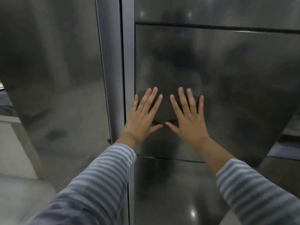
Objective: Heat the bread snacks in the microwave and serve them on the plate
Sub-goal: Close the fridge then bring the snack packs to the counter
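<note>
My left hand point(143, 115) and my right hand point(189, 117) press flat, fingers spread and straight, against a dark steel drawer front point(227, 82) of a tall fridge-like unit. The two hands lie side by side near the drawer's lower left part, thumbs almost meeting. Both arms wear grey striped sleeves. No bread snacks, microwave or plate show in the head view.
A tall steel door point(56, 70) fills the left, parted from the drawers by a vertical seam point(124, 62). Another drawer panel point(211, 10) sits above and one point(170, 192) below. A pale counter edge point(9, 120) shows at far left, light floor at lower left.
</note>
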Demonstrator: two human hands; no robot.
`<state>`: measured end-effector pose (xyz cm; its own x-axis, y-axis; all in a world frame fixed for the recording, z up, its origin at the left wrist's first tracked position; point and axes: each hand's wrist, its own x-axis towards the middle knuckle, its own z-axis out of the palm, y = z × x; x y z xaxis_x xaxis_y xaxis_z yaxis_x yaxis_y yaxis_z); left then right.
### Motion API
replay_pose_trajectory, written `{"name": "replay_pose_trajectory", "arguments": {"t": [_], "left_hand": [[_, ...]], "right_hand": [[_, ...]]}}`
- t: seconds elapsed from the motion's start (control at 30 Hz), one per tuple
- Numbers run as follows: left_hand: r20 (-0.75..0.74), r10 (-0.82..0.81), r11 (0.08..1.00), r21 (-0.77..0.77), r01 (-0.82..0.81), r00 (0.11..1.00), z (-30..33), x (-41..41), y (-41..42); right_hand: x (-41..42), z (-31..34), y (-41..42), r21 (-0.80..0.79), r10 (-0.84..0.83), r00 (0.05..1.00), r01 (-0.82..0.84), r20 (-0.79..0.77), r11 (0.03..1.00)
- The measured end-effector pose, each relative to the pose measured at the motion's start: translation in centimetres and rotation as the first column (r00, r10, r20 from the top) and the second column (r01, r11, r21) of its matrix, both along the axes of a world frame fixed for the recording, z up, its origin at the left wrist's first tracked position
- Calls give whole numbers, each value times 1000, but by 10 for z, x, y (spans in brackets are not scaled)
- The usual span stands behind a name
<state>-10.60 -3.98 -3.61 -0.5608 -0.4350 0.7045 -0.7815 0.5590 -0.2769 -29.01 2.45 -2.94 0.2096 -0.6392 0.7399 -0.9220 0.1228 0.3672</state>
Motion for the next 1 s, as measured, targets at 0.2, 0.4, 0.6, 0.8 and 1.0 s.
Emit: {"name": "replay_pose_trajectory", "arguments": {"t": [0.2, 0.4, 0.6, 0.8, 1.0], "left_hand": [[-85, -27, 995, 94, 35, 996, -15, 1, 14], [-157, 83, 918, 397, -14, 984, -71, 44, 55], [-210, 275, 758, 648, -77, 938, -154, 122, 124], [-6, 536, 378, 896, -234, 844, -225, 210, 196], [18, 740, 160, 966, -202, 673, -244, 304, 219]], "right_hand": [[19, -15, 7, 48, -10, 994, 4, 112, 999], [61, -73, 35, 328, -32, 983, -29, 180, 944], [122, -142, 74, 741, -42, 973, -144, 227, 656], [209, -198, 99, 942, -39, 964, -249, 264, 224], [300, -218, 89, 952, 51, 955, -295, 292, 76]]}}
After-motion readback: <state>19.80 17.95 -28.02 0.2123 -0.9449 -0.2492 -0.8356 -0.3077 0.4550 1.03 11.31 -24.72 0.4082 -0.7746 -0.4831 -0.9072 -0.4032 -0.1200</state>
